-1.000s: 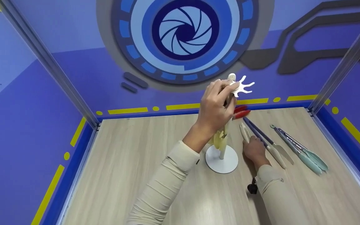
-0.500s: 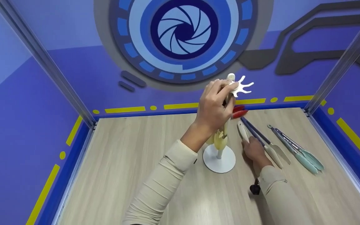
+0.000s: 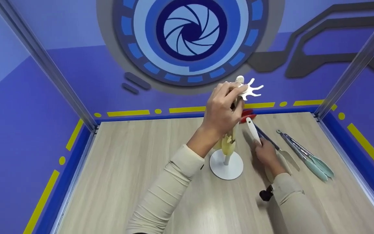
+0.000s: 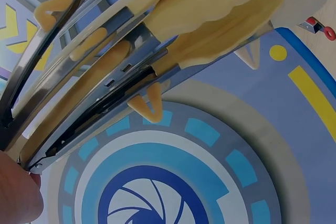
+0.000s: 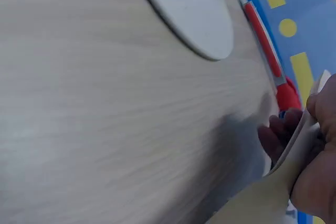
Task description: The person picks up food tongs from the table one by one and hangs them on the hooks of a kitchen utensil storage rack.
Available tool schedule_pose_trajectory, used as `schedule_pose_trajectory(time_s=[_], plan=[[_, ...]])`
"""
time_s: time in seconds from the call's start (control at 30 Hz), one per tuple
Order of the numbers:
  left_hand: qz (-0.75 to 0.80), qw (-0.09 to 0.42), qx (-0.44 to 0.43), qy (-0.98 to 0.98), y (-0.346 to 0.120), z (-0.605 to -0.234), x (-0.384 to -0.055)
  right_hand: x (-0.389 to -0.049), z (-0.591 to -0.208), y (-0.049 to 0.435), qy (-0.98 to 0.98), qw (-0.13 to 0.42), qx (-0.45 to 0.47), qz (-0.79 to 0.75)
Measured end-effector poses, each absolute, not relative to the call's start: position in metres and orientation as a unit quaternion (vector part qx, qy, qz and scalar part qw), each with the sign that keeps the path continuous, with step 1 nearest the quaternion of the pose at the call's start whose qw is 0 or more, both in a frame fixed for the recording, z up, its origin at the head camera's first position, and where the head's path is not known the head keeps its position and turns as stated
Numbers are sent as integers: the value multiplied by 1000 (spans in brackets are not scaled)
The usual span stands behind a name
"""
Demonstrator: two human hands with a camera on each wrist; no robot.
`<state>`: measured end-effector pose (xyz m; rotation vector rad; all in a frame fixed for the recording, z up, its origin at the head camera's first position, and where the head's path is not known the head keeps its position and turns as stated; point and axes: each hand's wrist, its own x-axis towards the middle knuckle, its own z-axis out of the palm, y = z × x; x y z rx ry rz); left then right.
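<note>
In the head view my left hand (image 3: pixel 222 107) has its fingers curled round the top of a white utensil stand, thumb on its pronged hook crown (image 3: pixel 253 91). Steel tongs with yellow tips (image 3: pixel 228 146) hang below that hand. The left wrist view shows their steel arms (image 4: pixel 100 69) and scalloped yellow tips (image 4: pixel 226 30) close up, with the thumb beside the joint end. My right hand (image 3: pixel 266 154) grips a cream kitchen utensil (image 3: pixel 253 130) by its handle, which has a hole at the end. The right wrist view shows it widening (image 5: pixel 262 198); its head is cut off there.
The stand's round white base (image 3: pixel 226 169) is on the wooden table (image 3: pixel 135 169). Dark blue-handled tongs (image 3: pixel 266 135) with beige tips lie beside the right hand, mint-green tongs (image 3: pixel 307 156) farther right. Red-tipped tongs (image 5: pixel 262 40) lie near the back wall.
The right hand has lifted the cream utensil's handle end upward, and it now overlaps the red tips in the head view. The left hand stays at the stand's top. The view shifts slightly.
</note>
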<state>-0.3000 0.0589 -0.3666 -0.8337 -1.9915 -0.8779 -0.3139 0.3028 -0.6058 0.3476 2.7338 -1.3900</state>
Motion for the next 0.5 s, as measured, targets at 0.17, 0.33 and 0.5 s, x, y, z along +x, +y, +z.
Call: schedule_pose_trajectory(time_s=[0.17,0.33,0.5], plan=[[-348,399,-334,-780,59,-365,-300,-314,-586,299,870,-46,105,-480],[-351,394,-332,-782,60,-365,-299,-313,-560,294,848,-98,113,-508],[-347,397,-322,-787,59,-367,-300,-308,-534,280,822,-142,86,-545]])
